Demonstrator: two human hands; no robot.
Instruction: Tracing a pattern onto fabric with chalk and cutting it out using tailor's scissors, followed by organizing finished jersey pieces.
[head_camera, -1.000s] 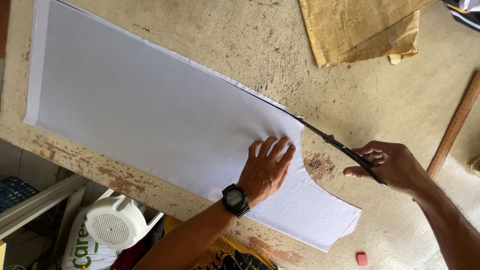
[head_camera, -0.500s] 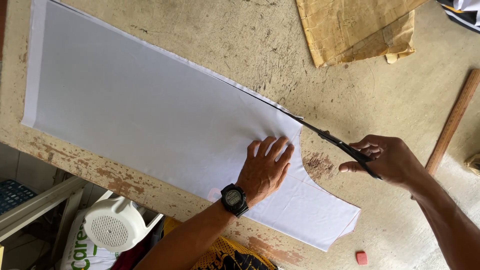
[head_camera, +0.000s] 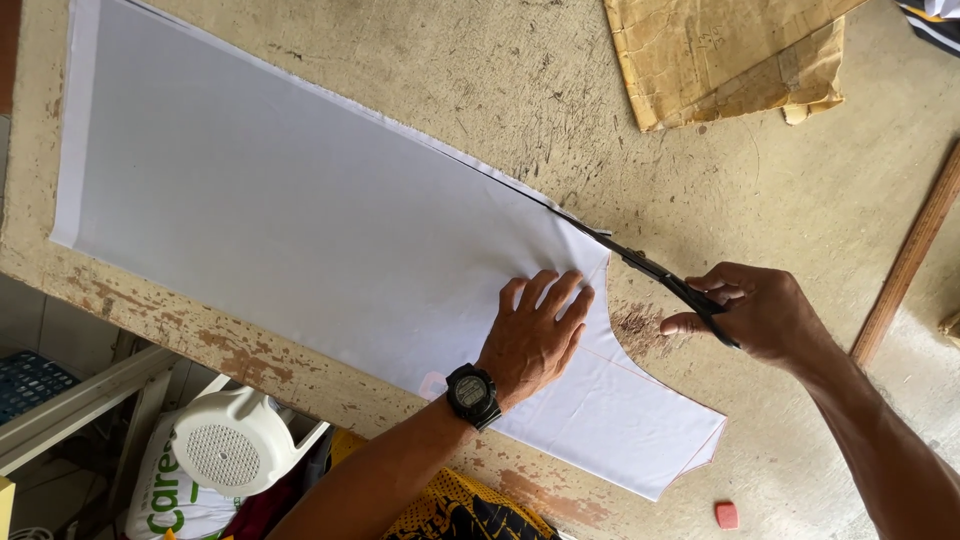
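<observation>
Worn table (head_camera: 480, 90) bearing white fabric (head_camera: 300, 230). Left hand (head_camera: 532, 335), open with fingers spread, pressing flat on the fabric near its curved cut. Right hand (head_camera: 762, 312) closed around black scissors (head_camera: 650, 268), blades at the fabric's edge.

Both forearms were bare, with no sleeve reaching into view. The left hand (head_camera: 535, 335) wore nothing on its fingers, and a chunky black digital wristwatch (head_camera: 472, 393) (square face, thick ridged strap) sat at its wrist. The right hand (head_camera: 760, 312) had no ring, band or glove.
</observation>
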